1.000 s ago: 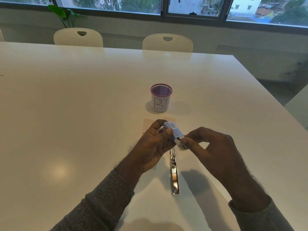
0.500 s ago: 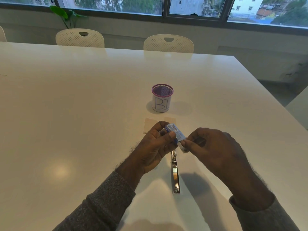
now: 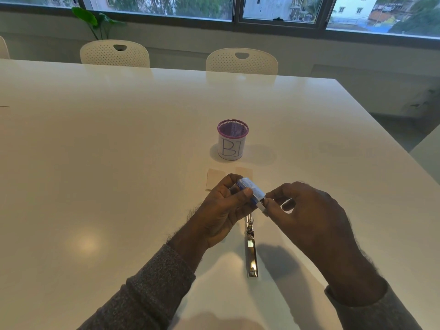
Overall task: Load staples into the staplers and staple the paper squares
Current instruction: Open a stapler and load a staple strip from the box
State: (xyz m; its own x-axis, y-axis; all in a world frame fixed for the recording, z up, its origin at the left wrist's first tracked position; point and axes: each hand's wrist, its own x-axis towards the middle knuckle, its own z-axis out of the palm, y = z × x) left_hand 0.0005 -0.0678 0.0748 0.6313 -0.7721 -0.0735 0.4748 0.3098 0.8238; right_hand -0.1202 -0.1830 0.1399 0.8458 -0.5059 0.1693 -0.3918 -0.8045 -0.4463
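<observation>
My left hand [image 3: 222,210] grips a small blue and white staple box [image 3: 250,188] above the table. My right hand [image 3: 307,215] pinches the box's white inner tray [image 3: 260,206] at its near end, slid a little out of the sleeve. A metal stapler [image 3: 251,248] lies opened out flat on the white table [image 3: 95,163] just below my hands, its far end hidden by them. Two pale paper squares [image 3: 215,177] lie beyond my hands, partly covered by my fingers.
A purple mesh cup [image 3: 232,139] wrapped in white paper marked "B1" stands past the paper squares. Two white chairs [image 3: 241,60] stand at the table's far edge. The table's right edge [image 3: 381,136] runs diagonally at the right.
The hands and box stay almost in place. My right thumb and finger have drawn the white tray slightly out of the box sleeve.
</observation>
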